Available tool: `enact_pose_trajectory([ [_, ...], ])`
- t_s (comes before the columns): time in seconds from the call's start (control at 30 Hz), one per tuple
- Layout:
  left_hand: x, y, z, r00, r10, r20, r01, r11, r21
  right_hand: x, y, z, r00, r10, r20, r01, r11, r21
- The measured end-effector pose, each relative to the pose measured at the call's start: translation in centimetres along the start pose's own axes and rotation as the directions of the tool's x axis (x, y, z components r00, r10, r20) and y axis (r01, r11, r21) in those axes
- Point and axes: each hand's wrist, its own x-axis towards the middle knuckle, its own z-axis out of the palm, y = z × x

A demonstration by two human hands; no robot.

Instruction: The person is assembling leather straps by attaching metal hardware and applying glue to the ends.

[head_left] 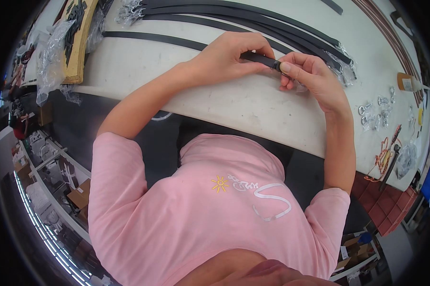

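Over the white table, my left hand (pixel 229 56) is closed round a black strap (pixel 258 58), with thumb and fingers curled about it. My right hand (pixel 312 78) pinches the same strap near its end between thumb and forefinger, where a dark band crosses it. Some clear plastic shows under the right fingers. A long flat black strap (pixel 153 39) runs from the left and passes behind my left hand; whether it is the piece I hold is hidden.
Several long black straps (pixel 234 13) lie across the far side, with plastic-wrapped metal hooks (pixel 130 12) at one end. A wooden tray (pixel 84 43) stands left. At right are bagged metal clips (pixel 374 114), an amber bottle (pixel 407 83) and orange cord (pixel 382 157).
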Motion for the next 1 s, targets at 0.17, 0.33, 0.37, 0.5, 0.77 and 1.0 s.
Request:
enact_pose_trajectory([
  [0.17, 0.0, 0.4, -0.2, 0.999, -0.030, 0.014, 0.031, 0.997, -0.068, -0.4, 0.3, 0.6, 1.000, -0.015, -0.021, 0.014, 0.998, -0.058],
  [0.33, 0.0, 0.2, -0.4, 0.997, -0.076, 0.015, 0.077, 0.992, -0.101, -0.2, 0.1, 1.1, 0.999, -0.020, -0.030, 0.020, 1.000, -0.014],
  [0.37, -0.2, 0.1, -0.2, 0.998, -0.055, 0.004, 0.056, 0.994, -0.095, -0.3, 0.1, 1.2, 0.999, -0.017, -0.031, 0.017, 1.000, -0.003],
  [0.5, -0.3, 0.3, -0.2, 0.999, -0.045, -0.007, 0.044, 0.997, -0.056, -0.5, -0.2, 1.5, 0.999, -0.012, -0.049, 0.013, 1.000, 0.014],
  [0.77, 0.0, 0.4, -0.5, 0.993, -0.117, 0.026, 0.120, 0.982, -0.150, 0.0, 0.2, 1.0, 0.998, -0.032, -0.054, 0.036, 0.997, 0.066],
  [1.0, 0.7, 1.1, -1.7, 0.955, -0.263, 0.134, 0.259, 0.965, 0.049, 0.1, 0.1, 1.0, 0.998, -0.033, -0.056, 0.040, 0.992, 0.122],
])
